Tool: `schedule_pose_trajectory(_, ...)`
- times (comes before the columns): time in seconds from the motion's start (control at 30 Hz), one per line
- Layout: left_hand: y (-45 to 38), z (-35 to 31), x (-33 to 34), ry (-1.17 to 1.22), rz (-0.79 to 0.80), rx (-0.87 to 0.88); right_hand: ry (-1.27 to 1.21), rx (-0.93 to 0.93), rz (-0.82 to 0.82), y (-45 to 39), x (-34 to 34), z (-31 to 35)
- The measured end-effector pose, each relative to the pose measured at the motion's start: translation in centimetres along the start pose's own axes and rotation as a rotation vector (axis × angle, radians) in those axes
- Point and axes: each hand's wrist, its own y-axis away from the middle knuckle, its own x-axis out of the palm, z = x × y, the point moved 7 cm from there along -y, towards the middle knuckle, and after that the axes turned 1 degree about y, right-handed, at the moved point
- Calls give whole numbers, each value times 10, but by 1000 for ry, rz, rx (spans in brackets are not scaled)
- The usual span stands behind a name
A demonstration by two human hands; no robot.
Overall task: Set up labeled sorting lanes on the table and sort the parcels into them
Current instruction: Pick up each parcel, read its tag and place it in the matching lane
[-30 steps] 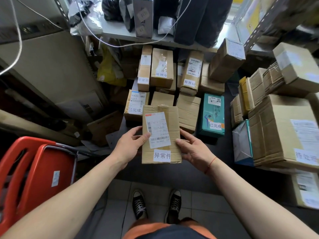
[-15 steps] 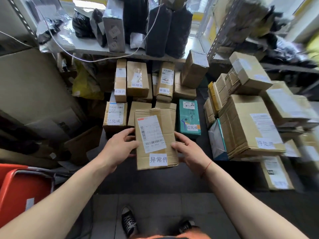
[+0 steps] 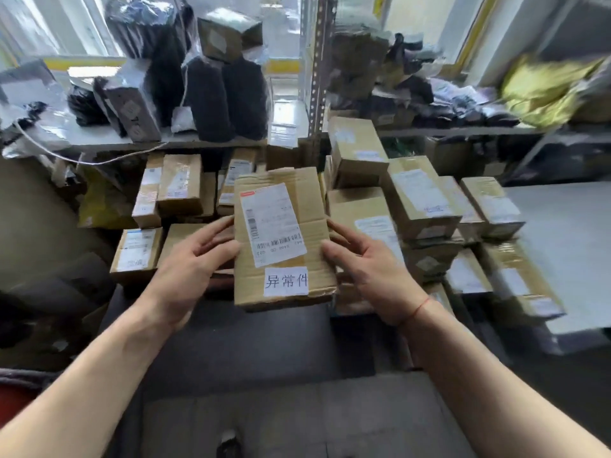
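Observation:
A flat brown cardboard parcel (image 3: 297, 193) hangs in front of me, held between both hands above the dark table (image 3: 251, 345). It carries a white shipping label with a barcode and a white paper tag with handwritten characters near its lower edge. My left hand (image 3: 195, 262) grips its left edge, the thumb on the front face. My right hand (image 3: 367, 266) grips the right edge; a red string circles that wrist. Stacks of labelled cardboard parcels (image 3: 420, 200) lie on the table behind and to the right.
More boxes (image 3: 180, 185) stand upright at the back left. A shelf (image 3: 99, 140) above holds black plastic bags and wrapped packages. A metal rack post (image 3: 319, 61) rises in the middle. A grey surface (image 3: 568, 246) lies at the right. A red object (image 3: 13, 398) sits low left.
The parcel has risen and come closer to the camera, still held by both hands. The view has tilted up and swung right, so the shelf and right-hand stacks now fill more of the frame.

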Motion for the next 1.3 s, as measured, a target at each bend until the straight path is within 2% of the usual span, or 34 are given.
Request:
schedule_pose_trajectory(0.3, -21, -49, 80, 15, -13, 87, -32, -65, -25, 1, -85, 61)
schedule_pose_trajectory(0.53, -46, -85, 156, 38, 117, 175, -58, -138, -85, 2, -158, 87)
schedule_pose_trajectory(0.73, -54, -99, 250, -42, 249, 231, -81, -178, -55, 8, -255, 92)
schedule_pose_trajectory(0.87, -56, -92, 332, -17, 195, 250, -56, -193, -24, 19, -339, 89)
schedule_pose_trajectory(1.0, -60, -71, 418, -12, 163, 204, -43, -130, -20, 35, -421, 73)
schedule_pose_trajectory(1.3, -71, -3, 544, -128, 193, 51, 39, 51, -91, 54, -543, -2)
